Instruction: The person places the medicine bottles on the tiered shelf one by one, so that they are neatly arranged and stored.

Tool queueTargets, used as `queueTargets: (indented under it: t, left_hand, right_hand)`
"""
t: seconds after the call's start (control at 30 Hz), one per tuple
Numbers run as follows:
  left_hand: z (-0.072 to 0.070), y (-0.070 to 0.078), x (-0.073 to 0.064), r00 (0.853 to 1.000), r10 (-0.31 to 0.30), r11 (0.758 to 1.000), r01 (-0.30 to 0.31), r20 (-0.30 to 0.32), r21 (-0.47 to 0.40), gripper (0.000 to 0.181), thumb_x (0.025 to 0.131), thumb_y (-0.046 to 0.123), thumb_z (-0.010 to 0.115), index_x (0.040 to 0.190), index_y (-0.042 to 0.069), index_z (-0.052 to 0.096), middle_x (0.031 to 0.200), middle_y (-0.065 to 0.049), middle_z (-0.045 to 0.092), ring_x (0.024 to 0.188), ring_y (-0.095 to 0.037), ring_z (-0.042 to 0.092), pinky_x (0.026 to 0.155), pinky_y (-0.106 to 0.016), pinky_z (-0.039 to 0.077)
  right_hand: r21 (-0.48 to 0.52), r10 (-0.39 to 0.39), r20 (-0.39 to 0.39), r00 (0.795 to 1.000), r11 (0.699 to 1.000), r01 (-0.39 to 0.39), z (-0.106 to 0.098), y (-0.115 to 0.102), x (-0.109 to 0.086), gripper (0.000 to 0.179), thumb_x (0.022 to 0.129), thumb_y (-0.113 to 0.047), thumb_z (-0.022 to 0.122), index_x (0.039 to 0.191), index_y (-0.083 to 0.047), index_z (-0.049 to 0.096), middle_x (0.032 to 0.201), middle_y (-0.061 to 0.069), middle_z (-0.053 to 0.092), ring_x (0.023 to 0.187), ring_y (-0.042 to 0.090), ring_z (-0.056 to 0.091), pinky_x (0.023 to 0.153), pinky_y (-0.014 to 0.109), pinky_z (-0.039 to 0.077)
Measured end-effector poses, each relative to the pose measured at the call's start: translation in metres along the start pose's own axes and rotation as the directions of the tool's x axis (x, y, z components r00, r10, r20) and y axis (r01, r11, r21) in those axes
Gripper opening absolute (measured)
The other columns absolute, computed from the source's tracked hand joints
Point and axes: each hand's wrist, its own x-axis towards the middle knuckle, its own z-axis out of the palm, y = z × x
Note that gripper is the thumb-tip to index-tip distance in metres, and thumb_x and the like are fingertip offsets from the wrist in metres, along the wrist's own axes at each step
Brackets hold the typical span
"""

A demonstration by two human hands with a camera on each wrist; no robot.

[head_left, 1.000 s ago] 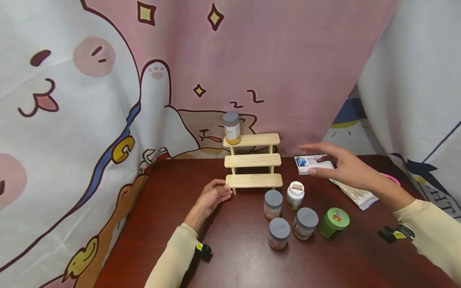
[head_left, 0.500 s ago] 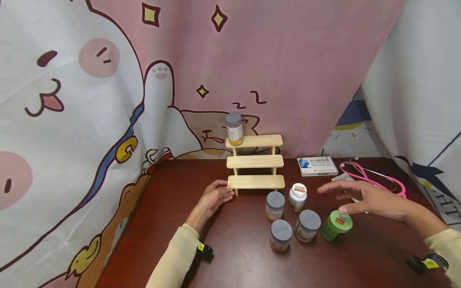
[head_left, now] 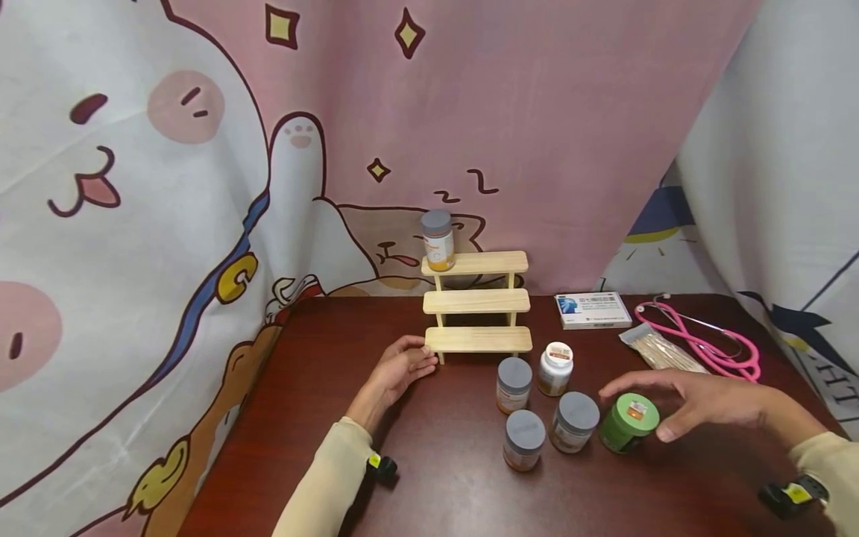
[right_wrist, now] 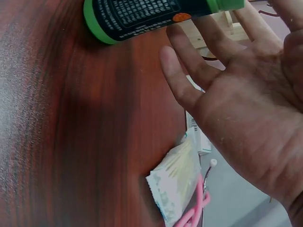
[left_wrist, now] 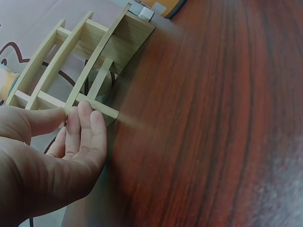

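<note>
A three-tier wooden display stand (head_left: 478, 339) stands at the back of the dark red table. My left hand (head_left: 400, 365) pinches its front left corner; the thumb and fingers (left_wrist: 85, 125) meet around the end of the lowest tier and its leg in the left wrist view. On the right, my right hand (head_left: 711, 403) is spread around a green-lidded jar (head_left: 629, 425), thumb on the near side and fingers behind. The right wrist view has the jar's dark label (right_wrist: 142, 14) beside the extended fingers. A grey-lidded bottle (head_left: 439, 242) stands on the top tier's left end.
Between the stand and the green jar are a white bottle (head_left: 555, 369) and three grey-lidded jars, one being the nearest jar (head_left: 524, 440). Farther back right lie a white medicine box (head_left: 593, 310), a bag of cotton swabs (head_left: 661, 349) and a pink stethoscope (head_left: 725, 358).
My right hand has moved from over the medicine box toward me and down to the green jar, uncovering the stethoscope. My left hand stays at the stand's corner.
</note>
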Motion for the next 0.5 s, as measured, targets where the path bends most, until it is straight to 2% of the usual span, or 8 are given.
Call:
queueTargets:
  t: [0.2, 0.3, 0.5]
  left_hand:
    - [-0.001, -0.001, 0.002, 1.000, -0.003, 1.000, 0.003, 0.004, 0.000, 0.024, 0.104, 0.002, 0.061, 0.127, 0.003, 0.055, 0.098, -0.004, 0.068, 0.094, -0.018, 0.075, 0.093, -0.035, 0.065]
    - [-0.001, -0.001, 0.002, 1.000, 0.002, 1.000, -0.002, 0.008, 0.004, 0.026, 0.104, 0.003, 0.061, 0.129, 0.002, 0.054, 0.099, -0.004, 0.068, 0.094, -0.017, 0.075, 0.095, -0.036, 0.064]
    - [-0.002, -0.002, 0.003, 1.000, 0.006, 1.000, -0.006, 0.008, 0.017, 0.029, 0.104, 0.003, 0.061, 0.132, -0.001, 0.053, 0.100, -0.005, 0.068, 0.094, -0.017, 0.074, 0.097, -0.038, 0.064]
  right_hand:
    - [0.085, -0.037, 0.021, 0.999, 0.996, 0.035, 0.001, 0.006, 0.003, 0.061, 0.098, -0.009, 0.069, 0.155, -0.007, 0.047, 0.154, 0.015, 0.054, 0.139, 0.020, 0.054, 0.109, 0.030, 0.049]
    - [0.084, -0.050, 0.013, 0.999, 0.995, 0.048, 0.002, 0.008, 0.002, 0.059, 0.098, -0.006, 0.068, 0.154, -0.005, 0.047, 0.152, 0.016, 0.056, 0.137, 0.021, 0.056, 0.107, 0.030, 0.049]
    - [0.094, 0.012, -0.015, 1.000, 0.996, -0.010, 0.002, 0.013, 0.004, 0.060, 0.097, -0.004, 0.068, 0.154, -0.007, 0.048, 0.152, 0.015, 0.056, 0.136, 0.022, 0.056, 0.110, 0.029, 0.049]
